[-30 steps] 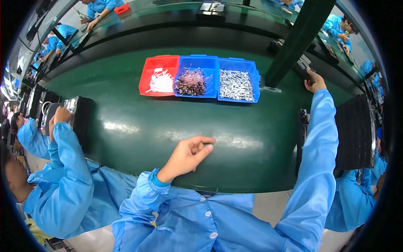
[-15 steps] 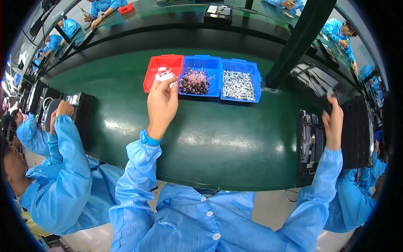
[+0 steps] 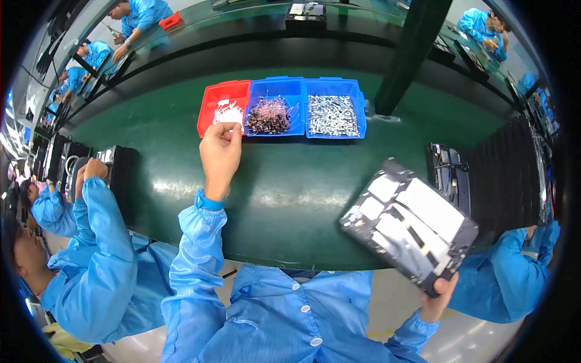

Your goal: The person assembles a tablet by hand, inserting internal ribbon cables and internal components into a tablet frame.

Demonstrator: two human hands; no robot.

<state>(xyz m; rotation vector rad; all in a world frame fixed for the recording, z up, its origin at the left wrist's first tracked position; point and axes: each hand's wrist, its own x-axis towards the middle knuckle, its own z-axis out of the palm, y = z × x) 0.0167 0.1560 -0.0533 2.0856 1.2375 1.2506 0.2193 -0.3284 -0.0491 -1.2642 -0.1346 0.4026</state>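
My right hand [image 3: 438, 300], at the lower right, grips one corner of a flat black-framed electronic device [image 3: 431, 215]. Silver-white panels and a dark ribbon strip show on its face, and it is tilted over the table's front edge, a little blurred. At the near rim of a red bin [image 3: 207, 109], my left hand [image 3: 219, 154] has thumb and fingers pinched together; what is between them is too small to make out. White thin pieces [image 3: 228, 113] lie in that bin. Beside it, one blue bin [image 3: 289, 88] holds dark parts with pinkish wires, another blue bin [image 3: 334, 86] small silvery cylindrical parts.
Another device [image 3: 451, 175] lies at the right, beside a tall black stack [image 3: 508, 175]. A dark green post [image 3: 411, 57] rises behind the bins. At the left a co-worker in blue [image 3: 109, 242] sits by more stacked black units [image 3: 121, 172]. The green table [image 3: 290, 199] curves across.
My right hand has brought the device from the right-hand stacks down and toward me, its face now in view. My left hand stays pinched by the red bin; the whole view has shifted slightly.
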